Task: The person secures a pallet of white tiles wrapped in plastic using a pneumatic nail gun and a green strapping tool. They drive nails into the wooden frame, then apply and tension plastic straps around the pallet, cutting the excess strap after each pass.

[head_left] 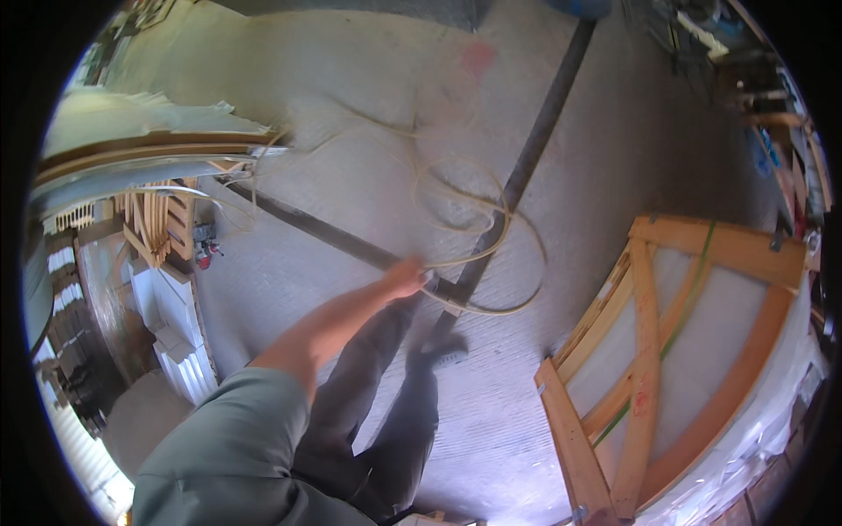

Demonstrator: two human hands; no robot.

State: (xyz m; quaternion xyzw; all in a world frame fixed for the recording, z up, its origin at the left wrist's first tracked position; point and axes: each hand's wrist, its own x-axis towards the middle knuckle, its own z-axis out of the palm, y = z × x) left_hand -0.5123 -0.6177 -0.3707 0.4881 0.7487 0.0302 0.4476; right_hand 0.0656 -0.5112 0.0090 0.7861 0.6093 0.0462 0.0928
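Pale cane strand, looped over the floor, held in left hand.

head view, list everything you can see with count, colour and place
cane strip: one, pale yellow, looped over the floor at centre, one end in the hand
floor: one, grey concrete, crossed by two dark strips
wooden frame: one, orange-brown, lower right, over white sheeting
green strip: one, running along the frame
timber and sheet stack: one pile, tan and white, upper left
white panelled piece: one, left
red and black tool: one, on the floor at left, too small to identify
left hand: one, arm outstretched, closed on the cane strip
right hand: not in view
sleeve: grey-green, bottom left
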